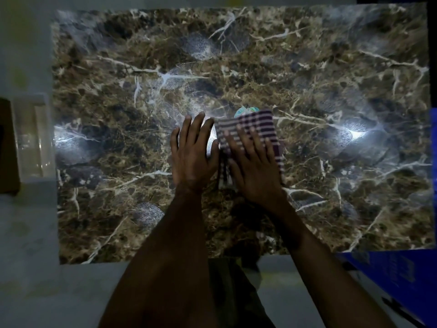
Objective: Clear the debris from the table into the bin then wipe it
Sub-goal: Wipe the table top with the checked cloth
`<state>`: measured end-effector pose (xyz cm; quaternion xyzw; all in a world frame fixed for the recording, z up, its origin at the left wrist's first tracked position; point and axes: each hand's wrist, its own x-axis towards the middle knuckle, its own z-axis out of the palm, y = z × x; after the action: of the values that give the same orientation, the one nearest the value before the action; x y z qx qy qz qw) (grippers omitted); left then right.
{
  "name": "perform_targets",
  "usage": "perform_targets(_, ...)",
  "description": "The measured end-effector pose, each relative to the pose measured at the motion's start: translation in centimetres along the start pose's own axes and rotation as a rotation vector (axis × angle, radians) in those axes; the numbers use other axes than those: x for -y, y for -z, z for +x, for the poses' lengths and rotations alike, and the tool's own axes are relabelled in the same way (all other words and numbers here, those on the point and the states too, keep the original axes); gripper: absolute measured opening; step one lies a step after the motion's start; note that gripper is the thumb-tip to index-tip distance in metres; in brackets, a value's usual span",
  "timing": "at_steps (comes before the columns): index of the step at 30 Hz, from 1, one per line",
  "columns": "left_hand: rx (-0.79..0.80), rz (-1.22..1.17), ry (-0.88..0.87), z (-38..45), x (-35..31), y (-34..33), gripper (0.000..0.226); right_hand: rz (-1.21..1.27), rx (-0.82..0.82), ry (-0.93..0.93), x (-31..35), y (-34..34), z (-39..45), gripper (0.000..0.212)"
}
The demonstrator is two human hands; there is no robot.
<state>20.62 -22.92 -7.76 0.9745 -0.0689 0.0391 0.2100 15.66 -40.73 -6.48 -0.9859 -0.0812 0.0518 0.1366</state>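
- Cloth lies near the middle of the frame on the table, checked purple and white, with your right hand pressed flat on it, fingers spread.
- Your left hand lies flat on the bare marble just left of the cloth, fingers straight and a little apart; it holds nothing.
- One pale, bluish scrap peeks out from the cloth's upper edge. It looks like debris, though blur keeps me from saying what it is.
- I cannot make out a bin for certain. A blue thing sits at the lower right of the frame, off the table's edge, and may be it.
- Risk one: if you wipe on over the scrap, the cloth may drag it about or smear it rather than clear it. Lift it to the bin first.
- Risk two: a hard push toward an edge could flick the scrap onto the floor.
- Risk three: the cloth is bunched under your palm, so it may fold over and leave streaks on the glossy top.
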Motion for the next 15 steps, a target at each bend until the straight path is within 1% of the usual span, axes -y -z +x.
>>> perform_targets(2,0.004,0.005,0.004,0.1,-0.1,0.1,0.050,-0.016,0.018,-0.001,-1.3,0.5,-2.0,0.060)
perform_targets(4,0.003,0.012,0.007,0.2,0.0,0.2,0.051,0.002,0.024,-0.104,-2.4,1.2,-1.9,0.060)
perform_targets(6,0.011,0.014,0.008,0.2,0.0,0.1,0.052,0.020,-0.006,-0.229,-2.6,1.3,0.4,0.059)
perform_targets(8,0.028,0.012,0.015,0.2,0.0,0.2,0.052,-0.001,-0.046,-0.286,-2.2,1.1,3.7,0.058)
perform_targets(10,0.031,0.005,0.021,0.1,-0.2,0.3,0.052,-0.020,-0.052,-0.267,-1.3,0.6,6.0,0.058)
perform_targets(11,0.033,-0.001,0.019,0.1,-0.2,0.4,0.052,-0.017,-0.048,-0.227,-0.8,0.4,6.3,0.058)
perform_targets(15,0.028,-0.024,0.012,0.3,-0.1,0.5,0.055,0.002,-0.015,-0.002,0.1,0.6,3.3,0.058)
